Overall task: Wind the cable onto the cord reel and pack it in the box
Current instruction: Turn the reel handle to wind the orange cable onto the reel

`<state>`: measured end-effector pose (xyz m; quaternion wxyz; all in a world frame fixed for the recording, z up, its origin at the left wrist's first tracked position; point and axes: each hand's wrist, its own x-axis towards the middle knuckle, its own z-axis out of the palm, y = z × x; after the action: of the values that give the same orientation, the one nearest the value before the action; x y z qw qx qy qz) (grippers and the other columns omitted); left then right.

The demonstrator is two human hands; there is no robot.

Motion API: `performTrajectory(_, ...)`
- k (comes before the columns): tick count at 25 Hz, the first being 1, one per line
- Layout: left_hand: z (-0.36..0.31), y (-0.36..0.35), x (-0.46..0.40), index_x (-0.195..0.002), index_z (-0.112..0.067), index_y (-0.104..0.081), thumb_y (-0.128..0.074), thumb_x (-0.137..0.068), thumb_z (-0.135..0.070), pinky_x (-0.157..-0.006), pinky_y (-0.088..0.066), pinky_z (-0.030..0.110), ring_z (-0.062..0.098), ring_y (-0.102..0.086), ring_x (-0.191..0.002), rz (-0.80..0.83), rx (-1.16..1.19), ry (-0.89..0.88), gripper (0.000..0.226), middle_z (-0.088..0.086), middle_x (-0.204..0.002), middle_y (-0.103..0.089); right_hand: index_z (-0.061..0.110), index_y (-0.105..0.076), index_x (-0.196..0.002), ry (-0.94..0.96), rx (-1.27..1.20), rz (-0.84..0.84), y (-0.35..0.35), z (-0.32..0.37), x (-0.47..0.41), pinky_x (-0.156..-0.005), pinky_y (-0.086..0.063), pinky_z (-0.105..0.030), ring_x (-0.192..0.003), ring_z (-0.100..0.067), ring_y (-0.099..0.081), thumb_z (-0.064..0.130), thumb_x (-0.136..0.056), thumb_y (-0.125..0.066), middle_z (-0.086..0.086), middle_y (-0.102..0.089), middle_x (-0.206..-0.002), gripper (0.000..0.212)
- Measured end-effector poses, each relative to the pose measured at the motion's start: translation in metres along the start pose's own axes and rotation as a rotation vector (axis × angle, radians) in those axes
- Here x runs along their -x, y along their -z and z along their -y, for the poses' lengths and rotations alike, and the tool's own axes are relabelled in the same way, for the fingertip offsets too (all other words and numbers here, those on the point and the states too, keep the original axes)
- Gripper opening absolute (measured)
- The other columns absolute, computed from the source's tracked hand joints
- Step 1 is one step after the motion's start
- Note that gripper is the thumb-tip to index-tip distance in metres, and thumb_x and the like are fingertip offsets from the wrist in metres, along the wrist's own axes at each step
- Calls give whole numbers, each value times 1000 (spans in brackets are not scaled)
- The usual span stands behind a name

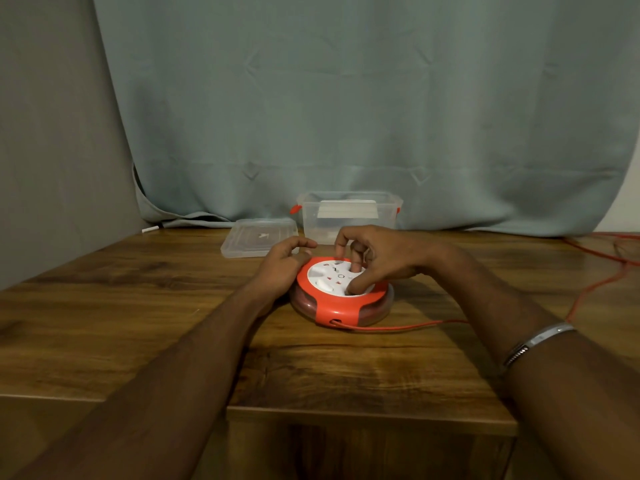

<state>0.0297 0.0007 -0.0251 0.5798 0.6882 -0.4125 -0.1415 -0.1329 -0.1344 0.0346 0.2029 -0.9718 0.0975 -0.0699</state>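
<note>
A round orange cord reel [330, 304] with a white socket face lies flat on the wooden table [138, 306]. My left hand [282, 263] rests against its left rim, fingers curved along the edge. My right hand [375, 258] sits on top of the reel, thumb and fingers curled down into the white face. An orange cable [398, 328] leaves a slot at the reel's front and runs right across the table, then loops at the far right [602, 252]. A clear plastic box [349, 216] with orange clips stands open behind the reel.
The box's clear lid [258, 237] lies flat to the left of the box. A grey-blue curtain [346, 98] hangs behind the table. The table's front edge steps down at the left. A small white object lies at the back left [150, 229].
</note>
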Motion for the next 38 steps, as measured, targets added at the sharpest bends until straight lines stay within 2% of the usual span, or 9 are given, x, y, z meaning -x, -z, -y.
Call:
performTrajectory(3,1,0,-1,-117,-24,-65,-49,-103,-19,-52,-51,19,18,-70,-82,-1,6,-6,22,7,-106,-70,17,-66,-82,12,67,-27,-4,2,-2,-59,-41,-24,-57,2,-51,29,-75,-89,11,-60,-66,28)
performTrajectory(9,1,0,-1,-116,-23,-65,-50,-102,-17,-50,-52,17,15,-69,-79,-2,7,-16,22,4,-102,-70,20,-55,-52,39,46,-90,-11,6,-5,-58,-41,-31,-51,-5,-49,45,-79,-85,9,-54,-47,47)
performTrajectory(13,0,0,-1,-118,-20,-66,-49,-102,-17,-53,-53,22,19,-70,-82,-4,10,-12,23,7,-104,-70,12,-68,-87,130,-17,-130,-4,5,-3,-59,-45,-22,-63,-1,-58,8,-79,-80,-9,-72,-86,15)
performTrajectory(16,0,0,0,-120,-20,-65,-48,-103,-18,-53,-53,22,18,-71,-78,14,-1,-11,24,7,-103,-71,11,-67,-112,107,-23,-46,2,3,0,-53,-42,-7,-64,15,-59,-17,-68,-68,-2,-73,-114,52)
performTrajectory(22,-2,1,1,-112,-28,-63,-48,-103,-20,-53,-52,18,14,-71,-82,33,-18,-33,19,1,-102,-70,17,-48,-145,64,-65,85,5,-3,-2,-49,-43,-11,-54,9,-58,-21,-74,-65,-4,-73,-127,83)
performTrajectory(26,-2,1,2,-118,-25,-64,-47,-104,-19,-47,-50,17,14,-68,-76,13,-17,-10,23,1,-104,-67,32,-25,-159,-10,-92,84,8,-11,-1,-97,-47,-22,-116,-2,-61,-3,-80,-80,4,-76,-120,102)
performTrajectory(29,-2,1,1,-121,-22,-64,-47,-104,-19,-45,-48,17,14,-67,-72,-4,-4,12,24,5,-107,-67,37,-26,-157,-27,-100,47,6,-12,0,-113,-42,-36,-128,-15,-56,11,-78,-88,2,-77,-112,104)
performTrajectory(35,-2,0,1,-123,-20,-63,-47,-104,-18,-47,-50,17,15,-68,-76,-9,-5,7,25,6,-107,-68,33,-54,-130,-28,-60,4,2,-3,0,-82,-54,-34,-95,-19,-69,26,-75,-91,-5,-74,-94,67)
performTrajectory(38,-1,0,0,-122,-19,-64,-47,-104,-18,-47,-49,17,15,-68,-77,-10,-4,3,25,6,-107,-68,23,-67,-103,-7,35,-20,-4,2,-2,-65,-46,-37,-67,-13,-59,32,-75,-89,3,-66,-73,37)
